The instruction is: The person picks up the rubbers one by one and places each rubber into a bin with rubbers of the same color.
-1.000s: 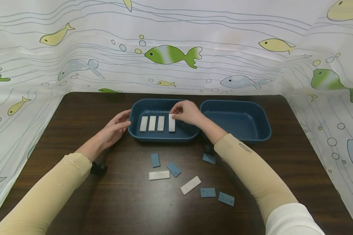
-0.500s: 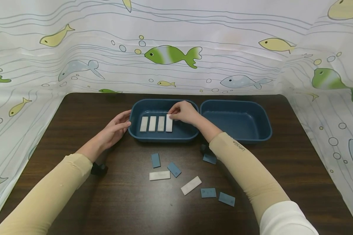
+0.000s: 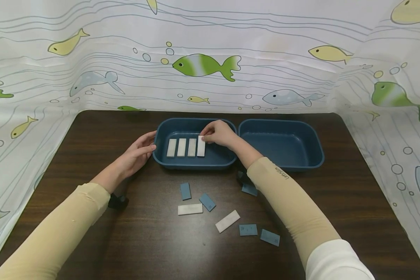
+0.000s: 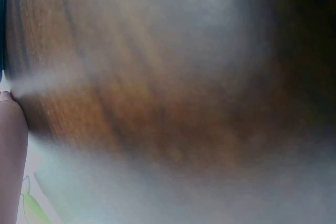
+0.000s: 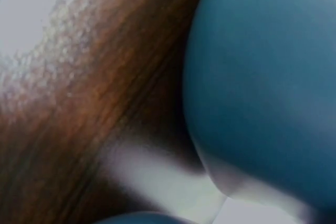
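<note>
In the head view the left blue plastic tub [image 3: 196, 166] holds a row of white rectangular tiles, three of them upright side by side, such as the leftmost tile [image 3: 171, 147]. My right hand [image 3: 221, 134] reaches over the tub and pinches the top of the fourth white tile [image 3: 201, 147], at the right end of the row. Thumb and fingertips of my left hand [image 3: 138, 153] touch the tub's left end from outside, with the fingers extended. The left wrist view shows mostly blurred table; in the right wrist view a blue tub wall [image 5: 262, 87] fills the right side.
A second blue tub [image 3: 280, 167] stands to the right, with nothing in it. In front on the dark wooden table [image 3: 143, 241] lie two white tiles, one flat tile [image 3: 190, 209] and one slanted tile [image 3: 227, 221], among several smaller blue tiles [image 3: 247, 230]. A fish-print curtain [image 3: 210, 31] surrounds the table.
My right hand has moved the pinched white tile slightly left, up close to the other three. My left hand has stayed at the tub's end.
</note>
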Available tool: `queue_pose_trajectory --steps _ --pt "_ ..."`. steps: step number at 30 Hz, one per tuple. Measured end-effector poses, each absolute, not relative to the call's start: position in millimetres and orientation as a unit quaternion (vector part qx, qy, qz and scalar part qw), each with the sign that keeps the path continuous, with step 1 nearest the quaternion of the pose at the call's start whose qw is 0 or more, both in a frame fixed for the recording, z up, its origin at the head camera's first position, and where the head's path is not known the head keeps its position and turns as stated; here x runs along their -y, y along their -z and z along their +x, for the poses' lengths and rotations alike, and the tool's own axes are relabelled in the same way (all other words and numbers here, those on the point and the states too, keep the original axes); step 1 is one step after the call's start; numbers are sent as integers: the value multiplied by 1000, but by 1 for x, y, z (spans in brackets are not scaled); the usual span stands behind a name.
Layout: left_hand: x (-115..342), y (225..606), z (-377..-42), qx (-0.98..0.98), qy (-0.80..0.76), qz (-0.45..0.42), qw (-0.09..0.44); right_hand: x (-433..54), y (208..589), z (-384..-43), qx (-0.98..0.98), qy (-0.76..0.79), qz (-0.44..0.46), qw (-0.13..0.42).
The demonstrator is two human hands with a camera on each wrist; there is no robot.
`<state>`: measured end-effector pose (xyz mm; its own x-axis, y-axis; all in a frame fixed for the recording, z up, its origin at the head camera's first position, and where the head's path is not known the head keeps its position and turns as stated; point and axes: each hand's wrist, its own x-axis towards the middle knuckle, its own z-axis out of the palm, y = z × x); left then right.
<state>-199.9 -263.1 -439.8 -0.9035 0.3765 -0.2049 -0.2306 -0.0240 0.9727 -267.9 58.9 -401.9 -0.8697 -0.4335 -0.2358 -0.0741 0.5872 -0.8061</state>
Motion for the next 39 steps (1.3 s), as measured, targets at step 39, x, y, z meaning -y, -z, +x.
queue_pose_trajectory --steps 39 --pt "264 440 -199 -670 -709 57 212 -53 413 -271 -902 357 -155 189"
